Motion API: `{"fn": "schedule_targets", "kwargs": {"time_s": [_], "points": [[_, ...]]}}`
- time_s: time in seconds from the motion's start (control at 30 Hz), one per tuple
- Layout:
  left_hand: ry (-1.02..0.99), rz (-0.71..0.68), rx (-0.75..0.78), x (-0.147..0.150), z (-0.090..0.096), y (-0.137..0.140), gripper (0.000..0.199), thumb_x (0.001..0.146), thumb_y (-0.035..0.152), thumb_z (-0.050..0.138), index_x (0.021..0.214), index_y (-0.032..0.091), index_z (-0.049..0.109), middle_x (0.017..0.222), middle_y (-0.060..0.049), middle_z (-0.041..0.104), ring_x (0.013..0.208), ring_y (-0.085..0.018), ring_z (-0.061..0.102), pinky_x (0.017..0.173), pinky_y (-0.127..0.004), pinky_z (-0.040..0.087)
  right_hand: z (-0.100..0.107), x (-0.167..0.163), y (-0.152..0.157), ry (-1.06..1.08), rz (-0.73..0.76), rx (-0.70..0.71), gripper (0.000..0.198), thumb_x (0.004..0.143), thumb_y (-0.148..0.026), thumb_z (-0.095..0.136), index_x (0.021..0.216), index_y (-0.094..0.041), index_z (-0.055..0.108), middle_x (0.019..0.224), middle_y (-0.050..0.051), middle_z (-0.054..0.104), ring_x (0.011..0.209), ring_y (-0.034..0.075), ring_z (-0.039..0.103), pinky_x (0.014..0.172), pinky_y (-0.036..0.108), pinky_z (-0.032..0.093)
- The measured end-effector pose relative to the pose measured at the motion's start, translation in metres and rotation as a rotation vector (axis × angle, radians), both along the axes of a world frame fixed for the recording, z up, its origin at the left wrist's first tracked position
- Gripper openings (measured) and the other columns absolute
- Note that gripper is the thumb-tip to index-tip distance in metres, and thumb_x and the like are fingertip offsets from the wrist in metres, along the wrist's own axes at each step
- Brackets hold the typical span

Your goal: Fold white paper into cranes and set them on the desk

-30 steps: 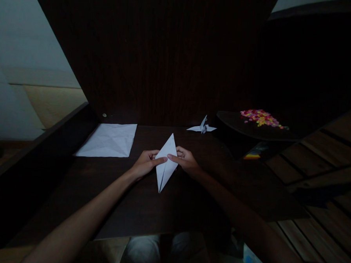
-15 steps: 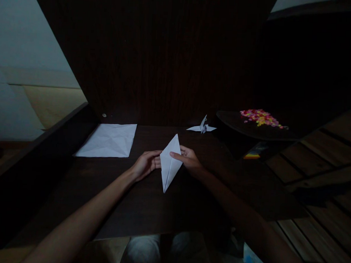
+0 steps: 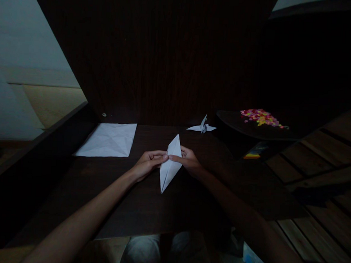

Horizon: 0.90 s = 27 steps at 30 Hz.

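A white folded paper (image 3: 171, 170), long and diamond-shaped with a crease down its lower half, is held over the dark table between both hands. My left hand (image 3: 149, 164) grips its left edge, thumb on top and fingers behind. From the right, my right hand (image 3: 189, 161) pinches it, the thumb lying across the front and the fingers mostly hidden behind. The two thumb tips nearly meet at the middle of the paper. Beyond the hands stands a white origami crane (image 3: 203, 127). Creased white paper sheets (image 3: 108, 139) lie flat to the left.
A dark wooden table (image 3: 124, 211) has a raised side board (image 3: 45, 148) on the left and a tall back panel (image 3: 155, 60). At the right, a curved shelf (image 3: 231, 122) bears a heap of small pink, red and yellow pieces (image 3: 261, 117). Slatted wood (image 3: 332, 163) lies farther right.
My left thumb has come over onto the front of the folded paper, beside the right thumb. The paper's left edge is now pressed inward and its lower tip has shifted slightly left.
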<state>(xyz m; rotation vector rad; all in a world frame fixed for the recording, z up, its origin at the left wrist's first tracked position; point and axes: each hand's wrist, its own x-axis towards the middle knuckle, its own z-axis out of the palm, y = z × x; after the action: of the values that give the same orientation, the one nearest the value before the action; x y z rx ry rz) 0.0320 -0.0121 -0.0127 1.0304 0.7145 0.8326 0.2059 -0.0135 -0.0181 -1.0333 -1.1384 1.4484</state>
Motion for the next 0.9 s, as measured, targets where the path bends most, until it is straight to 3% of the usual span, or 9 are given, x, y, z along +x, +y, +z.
{"fn": "schedule_targets", "kwargs": {"time_s": [0.2, 0.43, 0.63, 0.9], "points": [[0.158, 0.006, 0.072, 0.0006, 0.0007, -0.0025, 0.035, 0.060, 0.031, 0.079, 0.089, 0.012, 0.069, 0.078, -0.005, 0.072, 0.066, -0.015, 0.064, 0.063, -0.024, 0.047, -0.0036, -0.0029, -0.0006, 0.006, -0.040, -0.046, 0.035, 0.056, -0.038, 0.077, 0.077, -0.014, 0.064, 0.070, 0.002, 0.067, 0.060, 0.013, 0.059, 0.056, 0.025, 0.045], [0.273, -0.007, 0.156, 0.0015, 0.0016, -0.0054, 0.033, 0.060, 0.032, 0.078, 0.085, 0.012, 0.068, 0.072, -0.003, 0.071, 0.061, -0.014, 0.063, 0.058, -0.023, 0.047, 0.0021, 0.0008, -0.0031, -0.083, -0.092, -0.036, 0.028, 0.053, -0.034, 0.077, 0.068, -0.014, 0.063, 0.065, 0.001, 0.064, 0.057, 0.013, 0.056, 0.055, 0.025, 0.041], [0.341, -0.009, 0.240, 0.0023, 0.0005, -0.0058, 0.030, 0.062, 0.031, 0.077, 0.083, 0.011, 0.068, 0.068, -0.002, 0.069, 0.060, -0.012, 0.062, 0.056, -0.020, 0.045, 0.0047, 0.0015, -0.0051, -0.114, -0.094, -0.031, 0.026, 0.054, -0.031, 0.075, 0.070, -0.013, 0.067, 0.068, 0.001, 0.066, 0.060, 0.014, 0.057, 0.057, 0.025, 0.041], [0.237, -0.106, 0.241, 0.0015, -0.0035, -0.0040, 0.032, 0.068, 0.030, 0.072, 0.094, 0.012, 0.069, 0.084, -0.008, 0.072, 0.074, -0.019, 0.066, 0.068, -0.028, 0.051, 0.0018, 0.0034, 0.0008, -0.140, -0.214, -0.063, 0.022, 0.052, -0.031, 0.074, 0.060, -0.014, 0.063, 0.057, 0.000, 0.062, 0.050, 0.012, 0.052, 0.048, 0.024, 0.037]]}}
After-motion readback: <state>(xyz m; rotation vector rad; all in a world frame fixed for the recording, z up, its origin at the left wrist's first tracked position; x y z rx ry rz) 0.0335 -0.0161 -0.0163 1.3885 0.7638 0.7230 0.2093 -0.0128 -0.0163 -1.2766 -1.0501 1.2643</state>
